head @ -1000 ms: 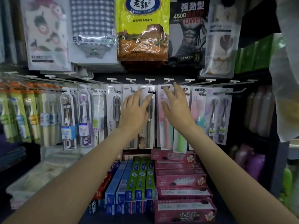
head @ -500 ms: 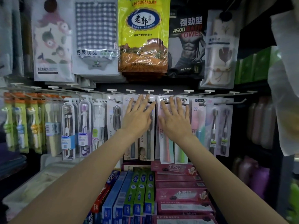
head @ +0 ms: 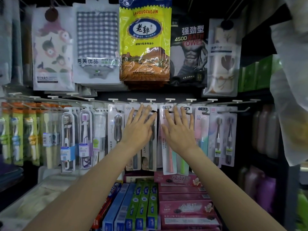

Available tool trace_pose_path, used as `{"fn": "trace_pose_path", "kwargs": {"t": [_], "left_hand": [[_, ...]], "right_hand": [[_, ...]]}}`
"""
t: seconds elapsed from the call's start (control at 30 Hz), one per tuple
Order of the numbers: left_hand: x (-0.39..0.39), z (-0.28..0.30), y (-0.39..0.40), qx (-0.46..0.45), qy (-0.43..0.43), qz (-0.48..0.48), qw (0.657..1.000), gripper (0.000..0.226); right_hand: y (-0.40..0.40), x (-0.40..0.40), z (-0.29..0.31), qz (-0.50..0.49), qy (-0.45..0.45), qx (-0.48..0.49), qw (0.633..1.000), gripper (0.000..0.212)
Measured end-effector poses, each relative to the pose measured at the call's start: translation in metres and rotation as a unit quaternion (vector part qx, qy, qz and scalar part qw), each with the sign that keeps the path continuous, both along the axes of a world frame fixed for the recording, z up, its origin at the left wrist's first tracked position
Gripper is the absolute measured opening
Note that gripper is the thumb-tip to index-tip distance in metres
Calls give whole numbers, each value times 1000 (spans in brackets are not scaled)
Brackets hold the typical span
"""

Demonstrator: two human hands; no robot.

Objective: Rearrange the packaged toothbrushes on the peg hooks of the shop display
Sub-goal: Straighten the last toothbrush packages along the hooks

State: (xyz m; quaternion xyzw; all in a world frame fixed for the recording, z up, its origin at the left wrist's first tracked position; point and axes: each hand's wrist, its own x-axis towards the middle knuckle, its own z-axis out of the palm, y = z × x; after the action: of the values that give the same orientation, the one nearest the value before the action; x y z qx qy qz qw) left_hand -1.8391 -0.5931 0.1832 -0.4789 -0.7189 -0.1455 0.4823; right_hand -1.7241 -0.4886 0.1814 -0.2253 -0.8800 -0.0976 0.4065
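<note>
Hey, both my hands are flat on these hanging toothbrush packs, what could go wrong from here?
Your left hand presses the grey toothbrush packs and your right hand the pink and green packs. Pushing sideways might slide packs off the open peg hooks, dropping them onto the toothpaste boxes below. Pressing hard may also tear the card hang holes.

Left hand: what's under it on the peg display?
The left hand lies flat, fingers straight, on grey LMK toothbrush packs hanging from the pegs. Their lower ends and top cards show; the brush heads are mostly covered by the palm.
</note>
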Motion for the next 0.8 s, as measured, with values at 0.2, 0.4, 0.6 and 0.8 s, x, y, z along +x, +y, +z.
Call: {"fn": "trace_pose_path", "kwargs": {"t": [0.2, 0.4, 0.6, 0.8], "left_hand": [[1, -9, -1, -6, -15, -1, 1000, 56], [9, 0, 14, 10, -64, 11, 998, 53], [11, 1, 12, -10, -63, 30, 998, 51], [10, -4, 9, 12, -41, 5, 999, 51]], "right_hand": [[20, 31, -25, 55, 162, 28, 985, 52], [40, 27, -16, 19, 37, -14, 999, 60], [35, 17, -12, 3, 34, -43, 999, 53], [36, 20, -12, 9, 17, -46, 999, 53]]}}
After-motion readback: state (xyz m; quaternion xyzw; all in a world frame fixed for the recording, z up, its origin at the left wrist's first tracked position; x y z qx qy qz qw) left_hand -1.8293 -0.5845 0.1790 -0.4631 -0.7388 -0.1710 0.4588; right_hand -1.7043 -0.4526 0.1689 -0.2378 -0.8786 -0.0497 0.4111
